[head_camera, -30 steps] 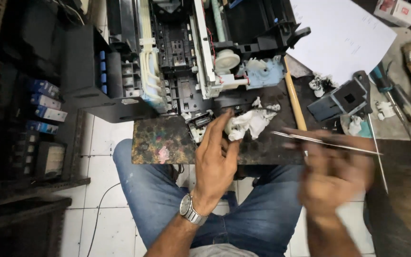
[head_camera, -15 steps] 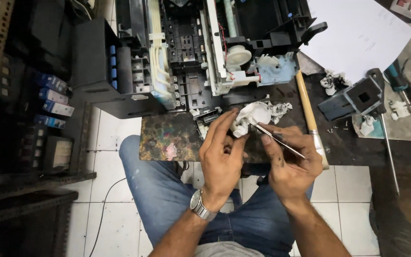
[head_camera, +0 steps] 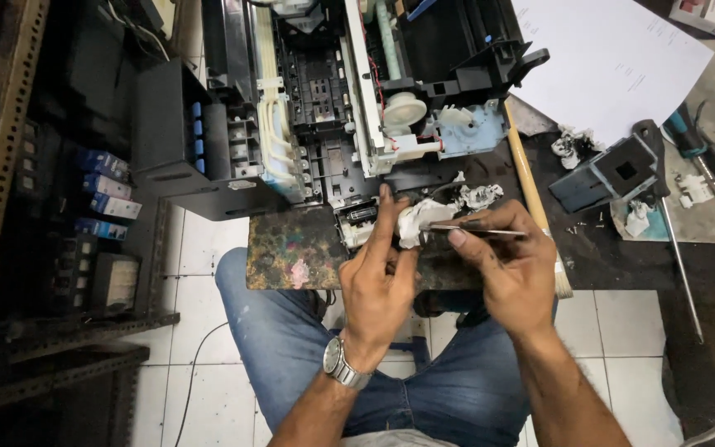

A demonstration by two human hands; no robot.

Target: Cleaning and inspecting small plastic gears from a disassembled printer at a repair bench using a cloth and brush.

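Note:
My left hand point(head_camera: 380, 277) holds a small white part wrapped in ink-stained tissue point(head_camera: 414, 222) at the front edge of the stained work board point(head_camera: 291, 252). My right hand point(head_camera: 511, 265) pinches metal tweezers point(head_camera: 477, 231), whose tips touch the tissue. Just behind my hands stands an opened black printer point(head_camera: 357, 91) with its cover off, showing white tubes, a white gear and a pale blue part. More crumpled tissue point(head_camera: 482, 195) lies by the printer's base.
A wooden-handled brush point(head_camera: 533, 194) lies right of my hands. A small black box-shaped part point(head_camera: 614, 174), white paper sheets point(head_camera: 614, 58), screwdrivers point(head_camera: 709, 170) and a thin metal rod point(head_camera: 679, 257) sit to the right. Metal shelving point(head_camera: 51, 215) with ink boxes stands left.
My right hand swept in from the right with the tweezers and now rests against my left hand at the tissue. The view has moved in closer.

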